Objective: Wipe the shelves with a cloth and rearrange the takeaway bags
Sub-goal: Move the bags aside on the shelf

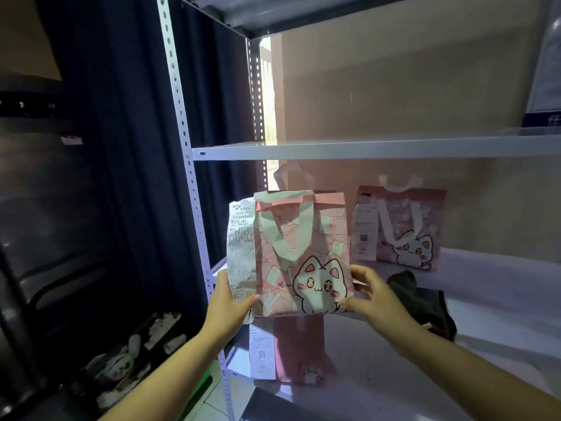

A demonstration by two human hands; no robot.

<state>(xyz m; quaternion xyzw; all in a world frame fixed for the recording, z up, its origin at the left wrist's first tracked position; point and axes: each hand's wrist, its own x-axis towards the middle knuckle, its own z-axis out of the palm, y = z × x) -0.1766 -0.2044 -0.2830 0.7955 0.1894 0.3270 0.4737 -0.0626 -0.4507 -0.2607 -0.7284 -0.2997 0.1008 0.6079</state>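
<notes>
Pink printed paper formed the takeaway bag (300, 253), which both hands held upright at its lower corners. The left hand (229, 302) gripped the lower left edge, thumb across the front and over the foot of the long white receipt (239, 253) fixed to that side. The right hand (375, 294) pinched the lower right corner, thumb on the front panel beside the cartoon cat print. The bag's base appeared to sit just above the middle shelf (501, 323); contact could not be confirmed.

Step in hand, as judged: rearranging, with this bag being placed or repositioned. The next move would call for lowering the base flat, keeping the thin walls square so that they do not crumple, then releasing both corners together.

The bag was flat-sided and rectangular, with a folded top band and broad white paper handles lying against the front. The receipt was thin and creased.

Right of the grip and slightly beyond it, a dark cloth (425, 302) lay bunched on the smooth, pale shelf surface. Below the grip, another bag (291, 350) lay on a lower level. Beyond the grip, a second cat bag (400, 229) stood upright near the back. Above, the upper shelf (364, 148) showed a painted metal edge, carried by a perforated steel upright (182, 123).
</notes>
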